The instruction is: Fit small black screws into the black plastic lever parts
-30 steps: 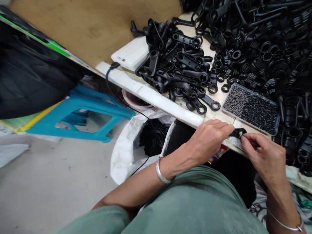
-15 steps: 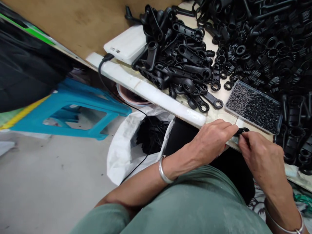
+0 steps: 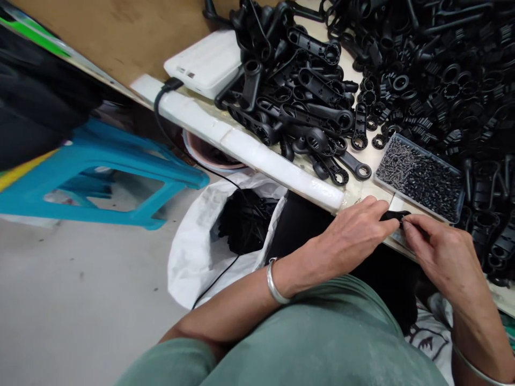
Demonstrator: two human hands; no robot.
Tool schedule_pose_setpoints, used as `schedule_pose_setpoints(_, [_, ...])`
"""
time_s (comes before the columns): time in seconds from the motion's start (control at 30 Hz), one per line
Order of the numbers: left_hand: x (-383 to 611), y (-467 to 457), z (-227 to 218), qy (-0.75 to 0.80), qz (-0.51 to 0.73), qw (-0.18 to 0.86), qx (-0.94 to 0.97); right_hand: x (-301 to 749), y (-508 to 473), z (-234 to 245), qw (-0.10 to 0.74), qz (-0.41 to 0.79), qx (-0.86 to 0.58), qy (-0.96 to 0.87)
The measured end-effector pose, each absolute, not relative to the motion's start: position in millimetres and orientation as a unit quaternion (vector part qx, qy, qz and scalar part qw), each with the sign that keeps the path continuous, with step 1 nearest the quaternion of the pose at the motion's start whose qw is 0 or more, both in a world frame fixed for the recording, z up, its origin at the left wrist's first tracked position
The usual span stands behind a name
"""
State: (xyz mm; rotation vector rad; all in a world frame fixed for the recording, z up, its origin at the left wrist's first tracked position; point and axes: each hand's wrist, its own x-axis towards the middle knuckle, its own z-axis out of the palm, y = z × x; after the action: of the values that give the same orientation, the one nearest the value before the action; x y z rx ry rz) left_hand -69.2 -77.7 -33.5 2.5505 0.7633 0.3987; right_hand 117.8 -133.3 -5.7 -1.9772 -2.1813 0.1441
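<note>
1. Taking the held black part (image 3: pixel 394 215) as the clock's centre, it lay at the near edge of the table (image 3: pixel 364 191), between both hands and partly hidden by fingers.
2. The left hand (image 3: pixel 356 233), at 8 o'clock, had its fingers closed on the part's left end.
3. The right hand (image 3: pixel 446 254), at 4 o'clock, was closed in a pinch, thumb and forefinger touching the part's right end; whether a tiny piece sat between them could not be told.
4. At 1 o'clock, near the part, stood a clear box (image 3: pixel 416 201) filled with small grey and black pieces.
5. Beyond it, from 12 to 2 o'clock, spread a large pile of black pieces (image 3: pixel 434 80), many of them rings.
6. Towards 10 and 11 o'clock lay a heap of black arms (image 3: pixel 317 115), touching a white device (image 3: pixel 207 61) with a cable plugged in.
7. An open white sack (image 3: pixel 193 262) stood below the table at 9 o'clock.
</note>
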Motion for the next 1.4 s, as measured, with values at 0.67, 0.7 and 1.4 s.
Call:
schedule_pose_setpoints(0.67, [-69.8,-73.5,-37.8,0.250,0.171,0.211,0.929,79.4,-127.1,7.7,-0.171,-0.101,-0.677,-0.709])
schedule_pose_setpoints(0.7, [-70.0,-73.6,-39.2,0.250,0.174,0.211,0.929,84.9,-126.3,6.3,-0.140,-0.067,-0.690,-0.707])
schedule_pose_setpoints(1.4, [-54.9,-98.6,-55.0,0.265,0.475,0.173,0.821,83.9,-135.2,-17.2,0.533,0.462,-0.663,-0.252])
